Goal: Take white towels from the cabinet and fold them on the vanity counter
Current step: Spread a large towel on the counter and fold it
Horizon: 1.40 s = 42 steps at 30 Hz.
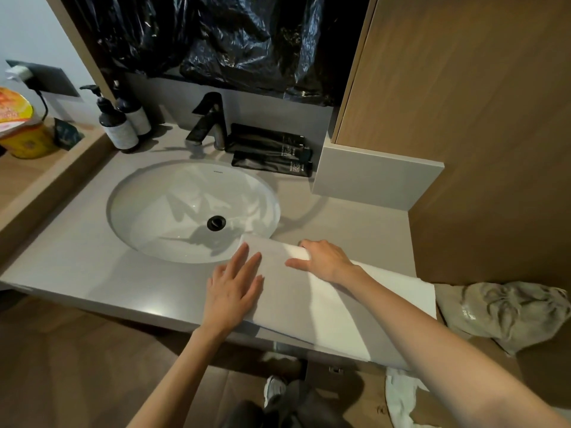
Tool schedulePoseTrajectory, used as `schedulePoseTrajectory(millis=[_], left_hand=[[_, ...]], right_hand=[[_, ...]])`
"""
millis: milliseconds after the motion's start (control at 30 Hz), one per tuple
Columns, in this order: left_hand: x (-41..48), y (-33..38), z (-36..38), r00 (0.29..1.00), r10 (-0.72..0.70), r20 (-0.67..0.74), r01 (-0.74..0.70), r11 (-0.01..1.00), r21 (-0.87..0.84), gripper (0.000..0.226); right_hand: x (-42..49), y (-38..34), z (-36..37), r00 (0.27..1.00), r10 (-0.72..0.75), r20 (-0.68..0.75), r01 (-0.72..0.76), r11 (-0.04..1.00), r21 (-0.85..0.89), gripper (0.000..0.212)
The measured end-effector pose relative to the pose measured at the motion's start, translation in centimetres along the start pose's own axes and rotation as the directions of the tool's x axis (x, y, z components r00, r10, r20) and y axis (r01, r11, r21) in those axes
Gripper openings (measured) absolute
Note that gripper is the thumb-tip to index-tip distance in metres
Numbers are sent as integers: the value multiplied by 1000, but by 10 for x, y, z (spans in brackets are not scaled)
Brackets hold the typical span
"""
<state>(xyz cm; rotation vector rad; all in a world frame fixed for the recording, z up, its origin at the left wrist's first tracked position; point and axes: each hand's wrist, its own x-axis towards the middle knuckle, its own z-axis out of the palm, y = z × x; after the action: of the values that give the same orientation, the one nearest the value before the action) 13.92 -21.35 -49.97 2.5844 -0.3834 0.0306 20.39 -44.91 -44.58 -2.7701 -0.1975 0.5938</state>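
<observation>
And here we are at the vanity counter (77, 267), with the white towel (312, 307) spread flat just to the near right of the sink (173, 208). Its far left corner laps over the basin's rim and its near end hangs off the counter's front edge. The left hand (233, 288) lies palm down on the towel's left edge, on the near side of the sink, with its fingers straight, slightly spread and gripping nothing. The right hand (324, 261) is at the towel's far edge, right of the sink, with its fingers curled over a raised fold of the cloth and the thumb laid across the top. Behind the sink stands the black faucet (207, 125), with two dark pump bottles (119, 123) to its far left and a stack of black tubes (272, 152) to its far right. Above all that hangs crumpled black plastic sheeting (247, 41). Well right of the sink, just past the towel, a rumpled beige cloth bag (506, 313) sits against the wooden wall. Far left of the sink, a yellow noodle cup (24, 131) rests on a wooden ledge. Down on the floor, near right of the sink, lies another white cloth (401, 393).
</observation>
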Motion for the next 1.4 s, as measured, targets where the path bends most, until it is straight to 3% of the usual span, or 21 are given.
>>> schedulePoseTrajectory(millis=[133, 233, 267, 333, 433, 533, 733, 800, 900, 967, 1167, 1400], left_hand=[[4, 2, -11, 991, -137, 2, 134, 965, -224, 39], [12, 2, -21, 955, -281, 98, 285, 772, -567, 50], [15, 4, -25, 932, -325, 160, 352, 710, -610, 55], [20, 4, -33, 906, -342, 248, 422, 713, -560, 50], [20, 13, -56, 918, -275, 287, 390, 765, -513, 42], [22, 27, -87, 937, -213, 277, 343, 707, -618, 29], [48, 94, -165, 959, -11, 284, 278, 239, -930, 49], [53, 125, -192, 963, 90, 252, 235, 163, -958, 46], [52, 167, -223, 939, 237, 250, 206, 194, -959, 56], [52, 191, -238, 917, 307, 255, 180, 252, -951, 51], [52, 263, -287, 884, 400, 240, 102, 337, -936, 50], [58, 353, -355, 877, 478, 48, -143, 355, -924, 64]], right_hand=[[-23, -3, 7, 996, 63, -67, -59, 996, 65, 62], [-43, -7, 5, 987, 112, -115, -95, 985, 142, 56], [-51, -9, 3, 983, 124, -138, -101, 982, 162, 53], [-69, -14, -1, 968, 132, -212, -89, 975, 203, 49], [-102, -23, -7, 940, 125, -316, -45, 967, 250, 44], [-141, -38, -14, 895, 154, -418, -24, 953, 300, 41], [-213, -72, -58, 700, 310, -643, 116, 839, 531, 28], [-232, -83, -81, 618, 335, -712, 188, 816, 546, 29], [-256, -97, -121, 495, 331, -803, 278, 816, 507, 27], [-270, -103, -150, 416, 326, -849, 327, 818, 474, 27], [-313, -115, -230, 175, 301, -937, 404, 846, 347, 23], [-376, -109, -303, -3, 227, -974, 463, 864, 200, 21]])
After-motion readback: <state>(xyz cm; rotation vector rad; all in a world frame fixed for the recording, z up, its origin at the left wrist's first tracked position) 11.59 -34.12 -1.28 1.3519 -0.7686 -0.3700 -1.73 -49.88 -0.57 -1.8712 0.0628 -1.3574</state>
